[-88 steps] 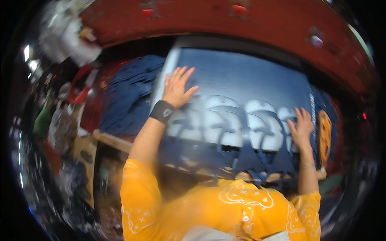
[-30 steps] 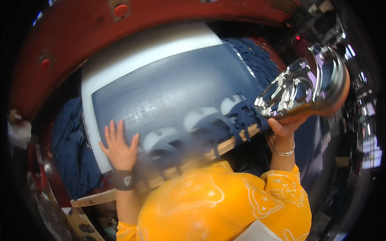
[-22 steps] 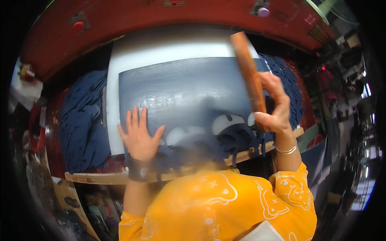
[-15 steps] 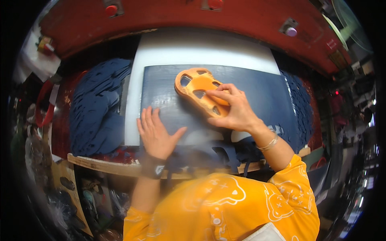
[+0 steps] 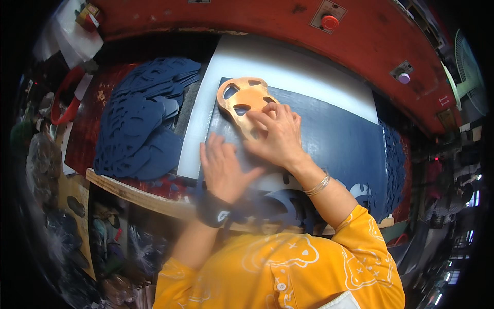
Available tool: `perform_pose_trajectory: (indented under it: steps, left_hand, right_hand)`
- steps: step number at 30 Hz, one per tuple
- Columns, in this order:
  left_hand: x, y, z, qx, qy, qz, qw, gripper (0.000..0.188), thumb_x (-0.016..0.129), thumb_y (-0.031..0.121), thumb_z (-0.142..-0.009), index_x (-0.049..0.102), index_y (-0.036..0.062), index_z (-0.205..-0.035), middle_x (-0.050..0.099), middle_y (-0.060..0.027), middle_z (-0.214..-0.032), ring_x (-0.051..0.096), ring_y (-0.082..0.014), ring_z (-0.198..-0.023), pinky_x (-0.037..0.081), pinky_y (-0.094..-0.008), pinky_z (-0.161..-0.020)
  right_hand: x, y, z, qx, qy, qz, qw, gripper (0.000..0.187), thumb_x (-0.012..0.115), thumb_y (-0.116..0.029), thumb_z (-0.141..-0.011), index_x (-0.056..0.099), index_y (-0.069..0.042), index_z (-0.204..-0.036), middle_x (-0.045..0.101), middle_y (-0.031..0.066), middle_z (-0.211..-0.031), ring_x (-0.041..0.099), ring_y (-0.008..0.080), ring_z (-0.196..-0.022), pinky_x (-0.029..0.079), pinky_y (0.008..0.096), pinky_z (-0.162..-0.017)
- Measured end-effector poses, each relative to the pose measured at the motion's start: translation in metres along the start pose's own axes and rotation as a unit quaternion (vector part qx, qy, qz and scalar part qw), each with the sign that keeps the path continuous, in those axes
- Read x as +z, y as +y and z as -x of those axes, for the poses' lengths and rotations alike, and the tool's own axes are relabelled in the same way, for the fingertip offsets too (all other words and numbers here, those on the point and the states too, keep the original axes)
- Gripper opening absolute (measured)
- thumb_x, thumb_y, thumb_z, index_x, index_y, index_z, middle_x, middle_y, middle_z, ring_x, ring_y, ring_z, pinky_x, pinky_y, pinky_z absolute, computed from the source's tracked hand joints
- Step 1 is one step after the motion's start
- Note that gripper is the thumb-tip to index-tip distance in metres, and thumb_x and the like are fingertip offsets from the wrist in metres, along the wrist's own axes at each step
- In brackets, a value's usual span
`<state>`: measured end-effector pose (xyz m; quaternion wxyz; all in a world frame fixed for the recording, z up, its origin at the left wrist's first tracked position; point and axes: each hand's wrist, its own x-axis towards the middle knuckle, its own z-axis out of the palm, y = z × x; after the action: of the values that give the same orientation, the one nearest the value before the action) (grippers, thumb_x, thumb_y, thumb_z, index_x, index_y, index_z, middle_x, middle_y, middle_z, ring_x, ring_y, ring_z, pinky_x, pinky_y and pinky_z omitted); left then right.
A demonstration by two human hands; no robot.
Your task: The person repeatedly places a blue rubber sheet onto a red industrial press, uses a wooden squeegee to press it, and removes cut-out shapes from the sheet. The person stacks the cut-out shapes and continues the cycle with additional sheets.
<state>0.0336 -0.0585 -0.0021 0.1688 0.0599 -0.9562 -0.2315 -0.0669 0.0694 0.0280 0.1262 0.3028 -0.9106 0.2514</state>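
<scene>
An orange-tan, sole-shaped cutting die [image 5: 250, 96] with several cut-through openings lies over the far left corner of a dark blue sheet [image 5: 339, 139]. My right hand [image 5: 280, 135] grips the near end of the die, thumb on its near left side and fingers bent over its top. The hand partly hides that end. My left hand [image 5: 224, 167] rests on or just above the sheet's left edge, fingers spread and a little blurred, holding nothing. Beneath the sheet lies a white board [image 5: 293, 64]. Cut-out gaps [image 5: 278, 181] show along the sheet's near edge.
A red machine beam [image 5: 257, 18] spans the far side, bearing a red push button [image 5: 329, 22] and a purple knob [image 5: 403, 78]. Dark blue cut pieces [image 5: 131, 123] are heaped at left, more scraps [image 5: 397, 165] at right. A wooden strip [image 5: 136, 198] edges the near side.
My right hand has shifted the die left across the sheet to its far left corner. The view has turned, so the machine and sheet now appear tilted.
</scene>
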Motion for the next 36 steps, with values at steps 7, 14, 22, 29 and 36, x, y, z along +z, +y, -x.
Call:
perform_pose_trajectory:
  steps: [7,14,22,29,36]
  left_hand:
    - [0.002,-0.001,0.001,0.004,0.004,-0.013,1.000,0.071,0.085,0.050,-0.059,0.051,0.0019,-0.099,0.043,-0.0173,-0.121,0.034,-0.0363,-0.131,0.021,-0.0538,-0.111]
    - [0.003,-0.001,-0.001,0.011,0.009,-0.018,1.000,0.072,0.084,0.052,-0.060,0.052,0.0013,-0.100,0.043,-0.0171,-0.121,0.035,-0.0362,-0.130,0.022,-0.0536,-0.110]
    - [0.001,-0.002,0.000,0.022,0.007,-0.009,1.000,0.070,0.085,0.048,-0.060,0.049,0.0040,-0.101,0.043,-0.0167,-0.122,0.034,-0.0371,-0.130,0.021,-0.0528,-0.111]
    - [0.003,-0.002,0.002,0.019,0.000,-0.014,1.000,0.068,0.085,0.045,-0.061,0.049,0.0040,-0.101,0.043,-0.0168,-0.124,0.033,-0.0365,-0.131,0.021,-0.0530,-0.111]
    - [-0.016,-0.021,-0.001,0.056,-0.048,0.033,0.997,0.049,0.080,0.027,-0.070,0.054,0.0074,-0.107,0.048,-0.0177,-0.131,0.038,-0.0368,-0.132,0.027,-0.0478,-0.107]
  right_hand:
    - [0.009,-0.005,-0.001,0.020,0.004,0.014,1.000,0.042,0.075,-0.027,-0.062,0.070,-0.018,-0.103,0.056,0.0086,-0.105,0.051,0.0273,-0.103,0.034,0.0432,-0.089]
    - [0.010,-0.012,-0.001,0.040,-0.005,0.039,0.998,0.045,0.074,-0.030,-0.063,0.069,-0.018,-0.106,0.056,0.0094,-0.105,0.051,0.0287,-0.102,0.035,0.0430,-0.088]
    - [-0.035,0.030,0.013,-0.030,-0.139,-0.053,0.988,0.044,0.061,-0.025,-0.083,0.060,-0.006,-0.122,0.050,0.0172,-0.133,0.041,0.0370,-0.129,0.030,0.0486,-0.106]
    - [-0.042,0.047,0.030,-0.085,-0.112,-0.053,0.989,0.045,0.065,-0.017,-0.079,0.057,-0.004,-0.121,0.052,0.0167,-0.129,0.047,0.0360,-0.121,0.035,0.0459,-0.103]
    - [-0.062,0.059,0.079,0.019,-0.149,-0.070,0.986,0.072,0.077,-0.029,-0.075,0.047,-0.002,-0.135,0.046,0.0196,-0.140,0.034,0.0361,-0.138,0.024,0.0478,-0.113]
